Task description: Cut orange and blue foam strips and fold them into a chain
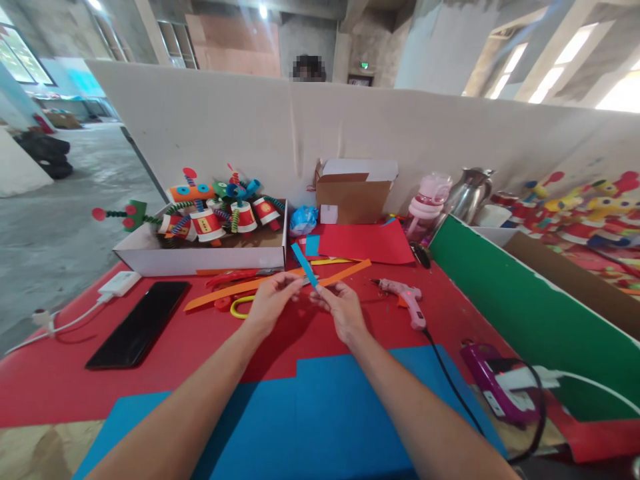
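Head view is showing a black phone [139,324] lying at the left of the red table [65,373], then a white box [200,257] of paper-cup figures. The left hand [270,301] is pinching the lower end of a narrow blue paper strip [305,265], which is slanting up-left above the table; the right hand [343,308] is pinching it just beside. A pink glue gun [405,300] is lying to the right.

White partition board [350,127] behind a red-covered table [60,380], bare concrete floor [65,220] at left, grey concrete walls and pillars [435,47], window [20,60] far left, bright ceiling lights [263,11], daylight openings right.
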Action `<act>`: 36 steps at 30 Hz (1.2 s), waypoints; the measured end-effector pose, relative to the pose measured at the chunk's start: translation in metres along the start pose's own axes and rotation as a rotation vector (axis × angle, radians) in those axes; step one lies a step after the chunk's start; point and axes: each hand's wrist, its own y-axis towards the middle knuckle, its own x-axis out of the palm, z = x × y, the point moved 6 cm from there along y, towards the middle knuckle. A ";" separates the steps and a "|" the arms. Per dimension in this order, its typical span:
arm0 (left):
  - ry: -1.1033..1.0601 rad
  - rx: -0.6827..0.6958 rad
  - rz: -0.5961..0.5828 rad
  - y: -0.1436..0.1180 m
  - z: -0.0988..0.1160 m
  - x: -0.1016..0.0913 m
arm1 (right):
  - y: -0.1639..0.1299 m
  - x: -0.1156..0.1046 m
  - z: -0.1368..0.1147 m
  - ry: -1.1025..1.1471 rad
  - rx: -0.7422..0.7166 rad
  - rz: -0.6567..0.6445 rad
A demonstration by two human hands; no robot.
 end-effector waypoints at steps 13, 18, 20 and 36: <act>-0.048 -0.082 -0.079 -0.007 -0.009 0.015 | -0.003 0.012 0.006 0.062 0.011 -0.111; -0.096 -0.112 -0.073 -0.008 -0.013 0.017 | -0.004 0.011 0.003 0.055 -0.046 -0.086; -0.090 -0.108 -0.055 -0.008 -0.013 0.016 | -0.004 0.011 0.003 0.034 -0.052 -0.079; -0.037 -0.110 -0.044 -0.008 -0.011 0.016 | -0.001 0.005 0.003 -0.186 -0.120 -0.008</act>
